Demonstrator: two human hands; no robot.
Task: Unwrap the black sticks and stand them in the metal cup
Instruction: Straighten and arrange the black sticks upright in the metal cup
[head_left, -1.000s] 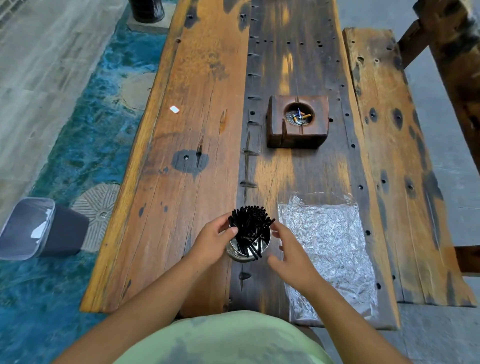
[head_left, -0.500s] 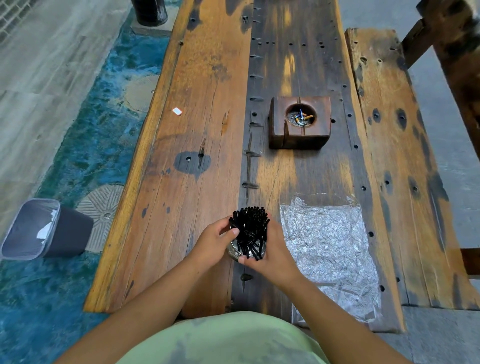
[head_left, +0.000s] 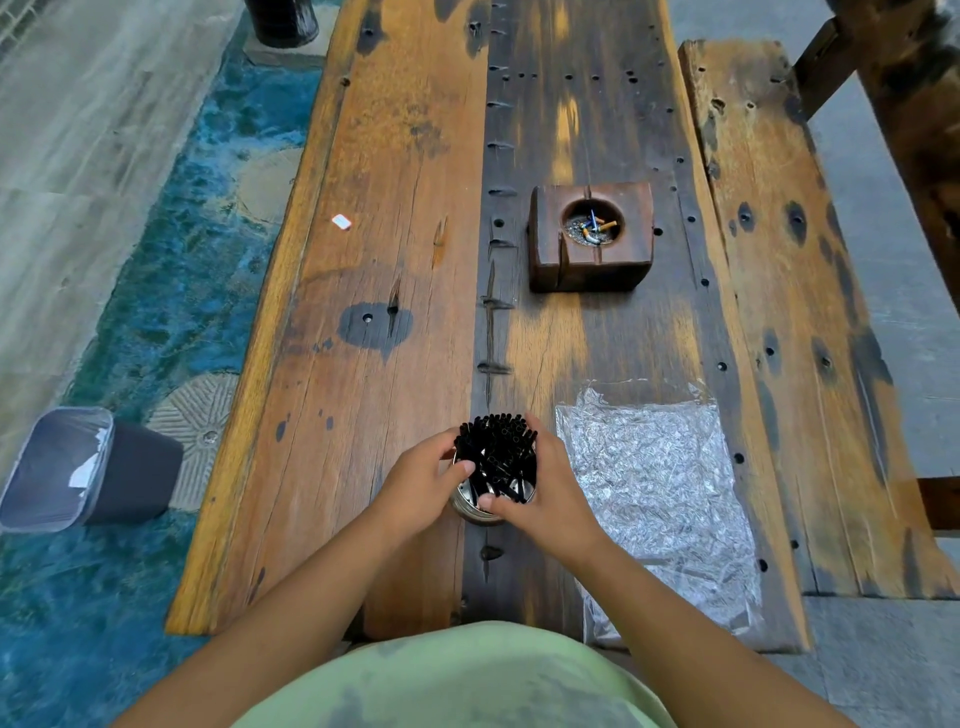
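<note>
A bundle of black sticks (head_left: 497, 451) stands in a shiny metal cup (head_left: 470, 505) on the wooden table (head_left: 374, 218), near its front edge. My left hand (head_left: 420, 486) cups the bundle and the cup from the left, thumb against the sticks. My right hand (head_left: 550, 493) curls round the sticks from the right, its thumb across their lower front. Most of the cup is hidden by my hands. The clear crinkled plastic wrapper (head_left: 660, 493) lies flat on the table just right of my right hand.
A wooden block ashtray (head_left: 592, 236) with cigarette butts sits further back, right of centre. A small white scrap (head_left: 341, 222) lies near the table's left edge. A grey bin (head_left: 78, 475) stands on the blue floor at left. A bench plank (head_left: 789, 291) runs along the right.
My right hand moved in from beside the cup and closed round the black sticks. My left hand stayed at the cup's left side.
</note>
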